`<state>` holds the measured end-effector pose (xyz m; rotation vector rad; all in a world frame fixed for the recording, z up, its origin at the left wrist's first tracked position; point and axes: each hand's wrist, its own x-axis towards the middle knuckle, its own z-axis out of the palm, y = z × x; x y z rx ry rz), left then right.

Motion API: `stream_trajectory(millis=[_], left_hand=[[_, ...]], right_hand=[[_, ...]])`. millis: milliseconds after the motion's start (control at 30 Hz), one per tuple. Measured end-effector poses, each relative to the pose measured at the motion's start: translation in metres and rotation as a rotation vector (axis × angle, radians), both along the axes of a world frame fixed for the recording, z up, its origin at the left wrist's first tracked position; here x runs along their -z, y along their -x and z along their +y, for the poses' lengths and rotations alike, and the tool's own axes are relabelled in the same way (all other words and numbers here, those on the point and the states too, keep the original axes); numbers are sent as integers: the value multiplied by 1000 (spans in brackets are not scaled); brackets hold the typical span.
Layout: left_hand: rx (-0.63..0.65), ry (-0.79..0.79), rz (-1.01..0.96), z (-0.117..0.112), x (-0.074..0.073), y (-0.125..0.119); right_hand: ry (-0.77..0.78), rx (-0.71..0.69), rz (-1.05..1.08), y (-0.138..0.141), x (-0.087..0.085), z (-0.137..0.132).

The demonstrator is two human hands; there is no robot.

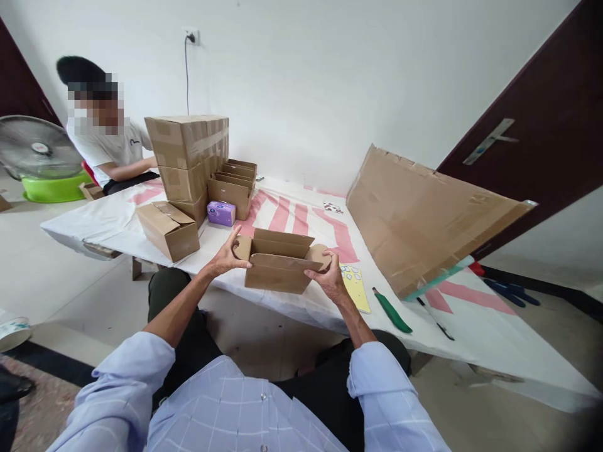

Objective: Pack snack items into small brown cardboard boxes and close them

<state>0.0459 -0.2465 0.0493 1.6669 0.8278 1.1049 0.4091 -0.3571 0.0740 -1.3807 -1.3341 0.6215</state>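
Note:
Between my two hands is a small brown cardboard box (277, 274), open at the top with its long flaps standing up. My left hand (229, 256) grips its left end, thumb along the near side and fingers at the end flap. On the right end, my right hand (331, 276) is closed over the other end flap, its thumb on the near wall. The box is at the near edge of the cloth-covered table (301, 188). A yellow sheet with pale shapes (357, 287) lies just right of my right hand.
Stacked taped cartons (188, 150), open boxes (233, 185), a purple tissue pack (221, 213) and a closed box (169, 229) stand left. Rightward are a green-handled knife (392, 312), a pen (436, 319) and a large leaning cardboard sheet (428, 220). Another person (117, 150) sits far left near a fan (40, 147).

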Motion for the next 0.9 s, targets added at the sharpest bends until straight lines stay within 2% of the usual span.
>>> stream_trajectory(millis=[133,233,300,467,567,667,800,900], left_hand=[[129,135,-193,2,20,-11],[86,132,-187,2,34,-14],[3,92,-151,3,42,-13],[-315,-8,-49,11,57,-5],[-562,1,10,15,62,2],[-805,-9,121,8,70,2],[-785,-116,234,-11,79,-8],[-813,-64,274,-13,73,-14]], right_hand=[[-49,12,101,2,23,4],[-64,36,122,8,41,8],[-69,32,144,16,50,14],[-92,-15,123,49,66,39],[-100,-40,95,71,77,55],[-70,-101,64,90,90,68],[-74,-147,-22,107,105,87],[-108,-124,-91,118,109,103]])
